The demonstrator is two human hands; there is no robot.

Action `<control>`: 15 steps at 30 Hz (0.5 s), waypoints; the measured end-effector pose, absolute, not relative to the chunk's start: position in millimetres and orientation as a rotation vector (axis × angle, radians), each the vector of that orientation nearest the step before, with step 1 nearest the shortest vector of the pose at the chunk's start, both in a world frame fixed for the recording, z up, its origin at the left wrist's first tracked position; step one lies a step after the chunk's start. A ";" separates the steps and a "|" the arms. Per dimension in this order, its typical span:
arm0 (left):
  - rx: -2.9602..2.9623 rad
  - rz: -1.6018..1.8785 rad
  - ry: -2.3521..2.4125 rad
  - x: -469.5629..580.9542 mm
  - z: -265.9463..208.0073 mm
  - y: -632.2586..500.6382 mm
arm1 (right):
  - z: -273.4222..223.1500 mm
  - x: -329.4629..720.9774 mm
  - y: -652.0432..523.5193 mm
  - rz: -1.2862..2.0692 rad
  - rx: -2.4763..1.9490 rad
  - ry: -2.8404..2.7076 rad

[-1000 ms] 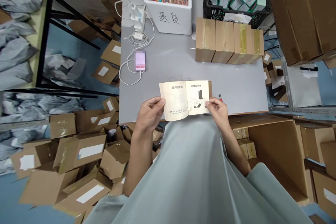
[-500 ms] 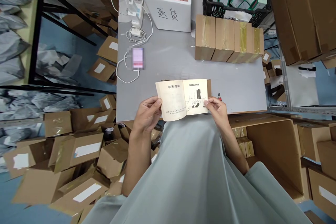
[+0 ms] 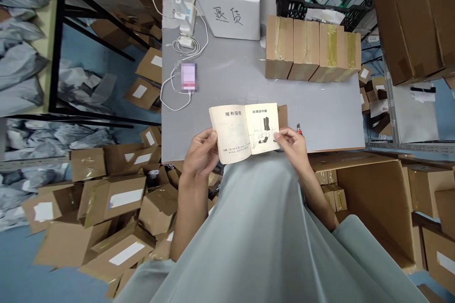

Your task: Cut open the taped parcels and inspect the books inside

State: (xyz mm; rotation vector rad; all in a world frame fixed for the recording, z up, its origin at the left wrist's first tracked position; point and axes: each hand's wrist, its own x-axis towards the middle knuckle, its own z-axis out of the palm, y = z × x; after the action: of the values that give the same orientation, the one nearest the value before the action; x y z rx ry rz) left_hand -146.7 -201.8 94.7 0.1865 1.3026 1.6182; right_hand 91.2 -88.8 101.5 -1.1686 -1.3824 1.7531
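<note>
A small open book (image 3: 232, 135) with yellowed pages is held over the table's near edge, just above my lap. Printed characters show on both pages, and the right one carries a black-and-white drawing. My left hand (image 3: 202, 152) pinches the outer edge of the left page side, thumb on top. On the other side, my right hand (image 3: 292, 146) grips the right page edge between thumb and fingers. Behind the book's upper right corner a piece of brown cardboard (image 3: 282, 116) sticks out. A small red and black object (image 3: 299, 129) lies near my right hand.
On the grey table (image 3: 227, 75) stand a white foam box (image 3: 234, 19) of books, several taped cartons (image 3: 305, 49) and a black crate (image 3: 295, 7) with green-white boxes. A phone (image 3: 189, 76) charges at left. Cartons (image 3: 124, 199) crowd the floor; a large open carton (image 3: 373, 203) is at right.
The book has shifted slightly left relative to the table, with both hands still on its edges. The same pages stay open. The whole view has moved a little.
</note>
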 end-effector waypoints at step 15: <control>0.149 1.508 1.327 -143.0 95.8 -196.6 | 87.1 91.7 -87.2 1.709 -1.209 -1.406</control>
State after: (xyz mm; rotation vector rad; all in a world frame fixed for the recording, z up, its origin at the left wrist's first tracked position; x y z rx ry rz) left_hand -143.0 -196.6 95.8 0.1492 1.3269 1.5082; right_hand 91.7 -87.2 87.1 -1.2094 -1.4064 1.7094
